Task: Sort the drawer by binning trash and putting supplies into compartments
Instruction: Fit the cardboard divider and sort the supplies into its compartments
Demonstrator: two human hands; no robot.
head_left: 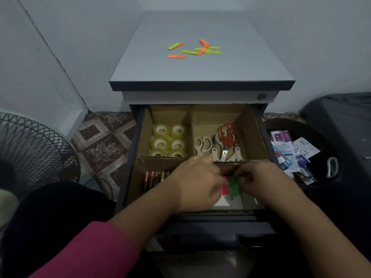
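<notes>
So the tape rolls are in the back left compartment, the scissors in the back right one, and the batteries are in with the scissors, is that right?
Not quite. The head view shows the batteries in the front left compartment, in front of the tape rolls, not with the scissors. The tape rolls are back left and the scissors back right, as you said.

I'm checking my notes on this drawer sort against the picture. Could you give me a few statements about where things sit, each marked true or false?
1. The tape rolls fill the back left compartment. True.
2. The red-handled scissors lie on the cabinet top. False: they lie in the back right compartment with the beige scissors.
3. Orange and green strips lie on the cabinet top. True.
4. The batteries sit in the bin. False: they are in the front left compartment.
5. Both hands, left and right, are at the sticky flags. True.
</notes>
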